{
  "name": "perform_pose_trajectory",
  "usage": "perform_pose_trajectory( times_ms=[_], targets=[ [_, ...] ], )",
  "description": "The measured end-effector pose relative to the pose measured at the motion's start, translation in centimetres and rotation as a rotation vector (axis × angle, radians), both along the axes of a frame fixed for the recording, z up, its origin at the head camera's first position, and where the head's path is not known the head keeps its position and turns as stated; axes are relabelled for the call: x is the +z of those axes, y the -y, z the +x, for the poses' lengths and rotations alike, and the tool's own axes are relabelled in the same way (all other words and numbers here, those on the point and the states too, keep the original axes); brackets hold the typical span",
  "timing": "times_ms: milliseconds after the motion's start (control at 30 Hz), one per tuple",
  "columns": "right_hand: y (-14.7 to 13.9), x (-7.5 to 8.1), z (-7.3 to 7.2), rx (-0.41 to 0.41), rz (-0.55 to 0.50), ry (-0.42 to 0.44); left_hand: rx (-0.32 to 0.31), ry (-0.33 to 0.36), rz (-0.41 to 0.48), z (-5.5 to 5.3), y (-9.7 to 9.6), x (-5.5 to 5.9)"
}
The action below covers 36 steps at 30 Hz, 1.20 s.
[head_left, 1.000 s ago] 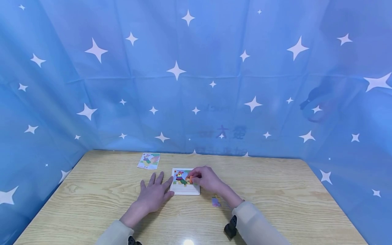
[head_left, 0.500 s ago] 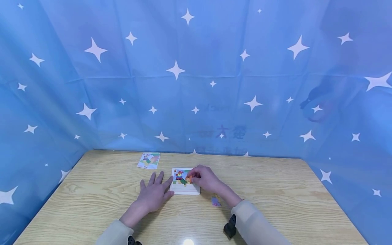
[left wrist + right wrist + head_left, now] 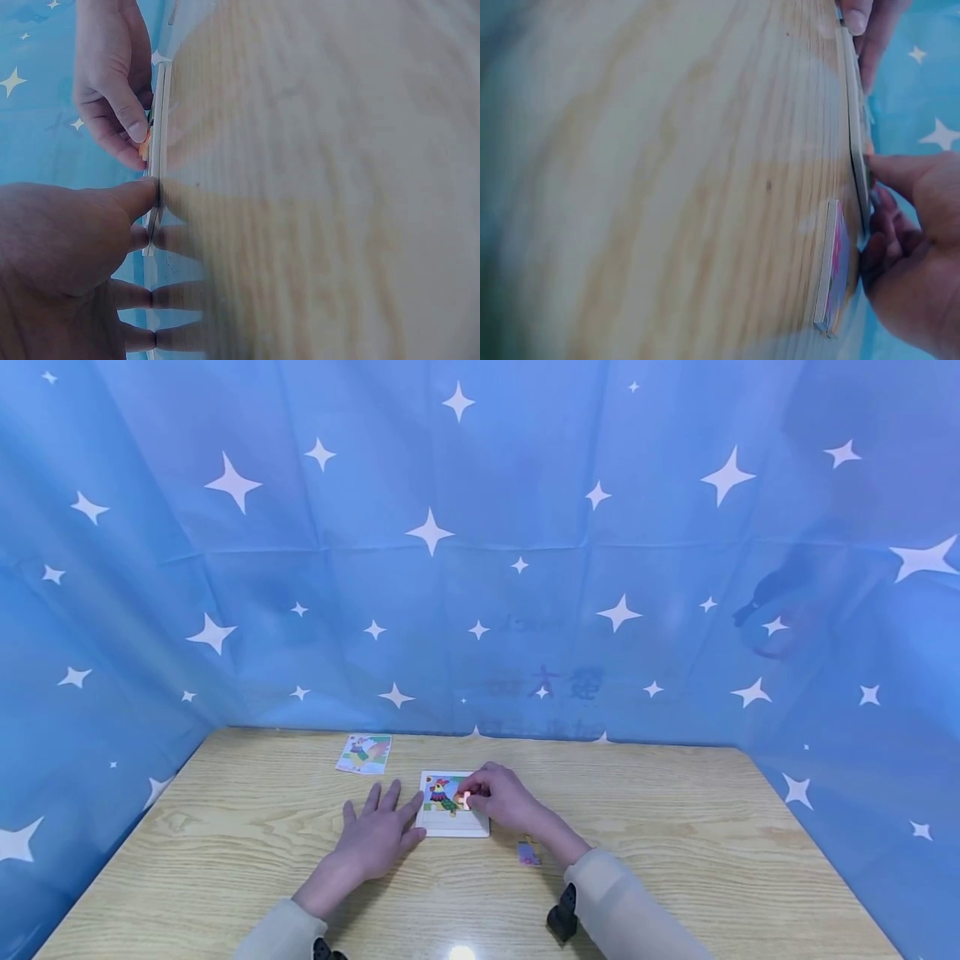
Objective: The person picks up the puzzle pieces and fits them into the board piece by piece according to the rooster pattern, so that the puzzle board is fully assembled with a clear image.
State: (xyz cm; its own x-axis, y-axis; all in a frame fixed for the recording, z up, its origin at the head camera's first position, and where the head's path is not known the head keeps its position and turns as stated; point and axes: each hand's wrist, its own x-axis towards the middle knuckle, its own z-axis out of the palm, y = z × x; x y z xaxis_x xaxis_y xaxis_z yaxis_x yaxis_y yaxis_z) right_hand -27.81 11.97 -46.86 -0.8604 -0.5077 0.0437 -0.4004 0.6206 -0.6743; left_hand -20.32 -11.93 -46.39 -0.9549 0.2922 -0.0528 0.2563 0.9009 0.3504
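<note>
A white-framed jigsaw puzzle board [image 3: 452, 831] with a rooster picture lies on the table, its lower strip bare white in the head view. My left hand [image 3: 375, 839] is spread flat at the board's left side, thumb and forefinger against its edge. Over the board's right half, my right hand [image 3: 512, 802] pinches an orange puzzle piece [image 3: 145, 146] between thumb and fingers, close over the picture. The right fingers hide that part of the board. Just below the right wrist lies a loose purple puzzle piece [image 3: 528, 852], seen edge-on in the right wrist view.
A square card [image 3: 365, 754] with a similar rooster picture lies farther back on the wooden table [image 3: 247, 827], left of the board. Behind the table hangs a blue curtain [image 3: 480, 577] with white stars.
The pinched piece has tilted in the right fingers and now shows a paler, brighter face. The right hand stays nearly in place; the left hand and board have not moved.
</note>
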Motion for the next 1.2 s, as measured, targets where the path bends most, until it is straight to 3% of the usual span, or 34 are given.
perform_pose_trajectory(
  times_ms=[567,833,1200],
  targets=[
    [-0.3,-0.4,-0.4,-0.048,-0.020,0.026,-0.001,0.002,0.016,0.1,0.0,0.0],
    [-0.3,-0.5,-0.5,-0.008,0.011,-0.034,0.003,0.007,0.004,0.1,0.0,0.2],
    [-1.1,0.2,-0.1,0.051,0.005,-0.040,0.004,0.012,0.011,0.0,0.0,0.1]
  ],
)
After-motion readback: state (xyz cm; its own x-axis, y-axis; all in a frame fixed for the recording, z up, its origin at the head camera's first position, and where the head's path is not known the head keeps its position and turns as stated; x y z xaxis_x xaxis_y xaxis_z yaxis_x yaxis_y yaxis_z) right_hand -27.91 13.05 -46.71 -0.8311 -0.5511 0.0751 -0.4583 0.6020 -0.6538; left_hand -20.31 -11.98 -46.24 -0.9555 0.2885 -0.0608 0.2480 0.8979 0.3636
